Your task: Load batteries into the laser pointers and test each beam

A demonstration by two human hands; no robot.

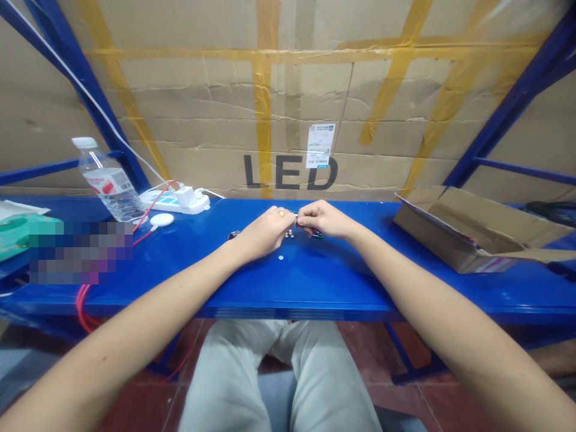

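My left hand [270,229] and my right hand [324,219] meet above the middle of the blue table, fingertips nearly touching. Both have their fingers closed in a pinch. Whatever lies between them is too small and too covered to name. Just under the fingers is a cluster of small shiny pieces [289,234]. A small black and green piece [317,234] shows below my right fingers. Beside my left wrist rests a small dark object [233,234], partly hidden. Closer to the table's front edge lies a tiny whitish disc [281,257].
An opened cardboard box [443,240] stands on the right of the blue table [297,294]. On the left are a water bottle [110,180], a white power strip [180,201], a white round charger [162,220] and a red cable [83,303]. A large LED carton [193,120] stands behind.
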